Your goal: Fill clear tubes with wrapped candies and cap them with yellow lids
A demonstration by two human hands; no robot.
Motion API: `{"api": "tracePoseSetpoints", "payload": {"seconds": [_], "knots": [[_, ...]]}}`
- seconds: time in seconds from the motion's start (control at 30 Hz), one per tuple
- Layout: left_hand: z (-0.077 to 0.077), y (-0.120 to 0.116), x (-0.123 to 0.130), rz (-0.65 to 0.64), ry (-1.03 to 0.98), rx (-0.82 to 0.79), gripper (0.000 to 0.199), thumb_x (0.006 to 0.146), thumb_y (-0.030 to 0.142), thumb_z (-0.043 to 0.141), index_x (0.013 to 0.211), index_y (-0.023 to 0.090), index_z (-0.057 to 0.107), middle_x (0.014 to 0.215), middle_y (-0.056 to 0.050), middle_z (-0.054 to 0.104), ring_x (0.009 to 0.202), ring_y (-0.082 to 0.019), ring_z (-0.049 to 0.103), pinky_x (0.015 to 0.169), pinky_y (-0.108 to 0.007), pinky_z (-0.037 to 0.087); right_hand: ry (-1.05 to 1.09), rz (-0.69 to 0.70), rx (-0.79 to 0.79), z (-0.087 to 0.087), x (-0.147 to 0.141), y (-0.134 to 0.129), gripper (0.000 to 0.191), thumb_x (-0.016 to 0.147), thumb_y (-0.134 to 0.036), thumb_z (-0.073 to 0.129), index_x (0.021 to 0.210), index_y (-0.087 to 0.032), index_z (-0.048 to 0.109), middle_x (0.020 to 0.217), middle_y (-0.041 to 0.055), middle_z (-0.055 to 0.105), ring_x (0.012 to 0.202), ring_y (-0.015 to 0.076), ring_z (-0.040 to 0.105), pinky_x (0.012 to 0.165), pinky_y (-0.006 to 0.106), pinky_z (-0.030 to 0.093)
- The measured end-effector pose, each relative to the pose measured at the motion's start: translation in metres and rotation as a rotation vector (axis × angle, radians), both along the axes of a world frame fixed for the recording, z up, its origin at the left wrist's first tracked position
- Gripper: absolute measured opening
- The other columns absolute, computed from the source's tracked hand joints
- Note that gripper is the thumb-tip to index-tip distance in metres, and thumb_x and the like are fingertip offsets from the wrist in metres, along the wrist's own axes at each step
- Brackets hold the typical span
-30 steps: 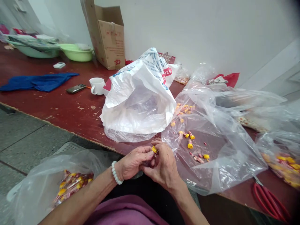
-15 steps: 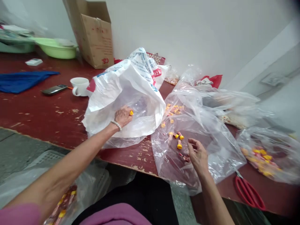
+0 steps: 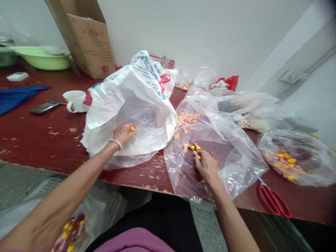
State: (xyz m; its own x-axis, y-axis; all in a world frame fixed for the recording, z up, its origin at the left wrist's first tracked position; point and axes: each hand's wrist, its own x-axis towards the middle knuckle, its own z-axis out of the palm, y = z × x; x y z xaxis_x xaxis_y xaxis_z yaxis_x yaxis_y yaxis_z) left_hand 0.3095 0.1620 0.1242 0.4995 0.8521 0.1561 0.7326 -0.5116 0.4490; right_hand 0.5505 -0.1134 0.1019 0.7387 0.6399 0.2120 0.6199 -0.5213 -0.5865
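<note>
My left hand (image 3: 124, 133), with a beaded bracelet at its wrist, is closed on a small yellow-capped piece (image 3: 132, 128) at the mouth of a large white printed bag (image 3: 99, 119). On the clear plastic bag (image 3: 236, 154) at the right, my right hand (image 3: 206, 163) has its fingertips at another yellow-capped piece (image 3: 198, 156); whether they grip it is too small to tell. Two similar pieces (image 3: 194, 147) lie just beyond those fingertips. Farther back, several more pieces (image 3: 187, 118) show in the clear plastic.
Red scissors (image 3: 273, 200) lie at the table's (image 3: 47, 140) front right, near a clear bag of pieces (image 3: 291, 162). A white cup (image 3: 75, 100), a phone (image 3: 46, 107), a green basin (image 3: 43, 57) and a cardboard box (image 3: 90, 42) stand or lie at the left.
The view has shifted, so most things sit farther left. My right hand has moved left and forward to the yellow-capped pieces. My left hand still holds its piece in the white bag's mouth.
</note>
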Motion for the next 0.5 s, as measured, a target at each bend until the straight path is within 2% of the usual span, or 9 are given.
{"api": "tracePoseSetpoints", "payload": {"seconds": [0.1,0.23,0.3,0.37,0.5], "knots": [[0.0,-0.036,-0.029,-0.037,-0.186,-0.076,0.033,0.079,0.037,0.057,0.106,0.018,0.063,0.098,-0.007,0.069,0.087,-0.021,0.063,0.078,-0.03,0.048,0.012,0.035,0.082,0.007,-0.017,-0.001,0.028,0.082,-0.036,0.051,0.094,-0.015,0.065,0.095,0.0129,0.066,0.088,0.0244,0.06,0.083,0.041,0.043],[0.003,-0.094,-0.047,-0.218,-0.523,-0.306,0.035,0.074,0.039,0.066,0.102,0.017,0.066,0.101,-0.006,0.069,0.091,-0.02,0.063,0.083,-0.029,0.047,0.126,0.306,0.346,0.033,-0.071,0.004,0.026,0.087,-0.037,0.05,0.103,-0.02,0.063,0.103,0.0071,0.066,0.095,0.0192,0.061,0.085,0.034,0.047],[0.007,-0.119,-0.049,-0.278,-0.534,-0.379,0.032,0.074,0.036,0.067,0.101,0.018,0.067,0.101,-0.006,0.069,0.093,-0.02,0.062,0.085,-0.029,0.047,0.143,0.444,0.434,0.047,-0.101,0.008,0.023,0.087,-0.032,0.053,0.106,-0.021,0.061,0.103,0.0058,0.066,0.093,0.0176,0.062,0.084,0.033,0.048],[0.01,-0.136,-0.049,-0.332,-0.502,-0.414,0.03,0.074,0.033,0.068,0.1,0.02,0.068,0.102,-0.006,0.069,0.093,-0.02,0.062,0.084,-0.028,0.047,0.091,0.534,0.442,0.056,-0.123,0.011,0.023,0.088,-0.027,0.052,0.109,-0.022,0.059,0.103,0.0052,0.066,0.093,0.0166,0.062,0.085,0.031,0.049],[0.012,-0.154,-0.049,-0.434,-0.493,-0.466,0.027,0.075,0.031,0.067,0.1,0.022,0.069,0.105,-0.005,0.068,0.097,-0.021,0.061,0.087,-0.027,0.045,0.006,0.676,0.364,0.06,-0.139,0.01,0.027,0.089,-0.021,0.048,0.116,-0.022,0.054,0.107,0.0057,0.065,0.097,0.0164,0.062,0.085,0.03,0.049]]}}
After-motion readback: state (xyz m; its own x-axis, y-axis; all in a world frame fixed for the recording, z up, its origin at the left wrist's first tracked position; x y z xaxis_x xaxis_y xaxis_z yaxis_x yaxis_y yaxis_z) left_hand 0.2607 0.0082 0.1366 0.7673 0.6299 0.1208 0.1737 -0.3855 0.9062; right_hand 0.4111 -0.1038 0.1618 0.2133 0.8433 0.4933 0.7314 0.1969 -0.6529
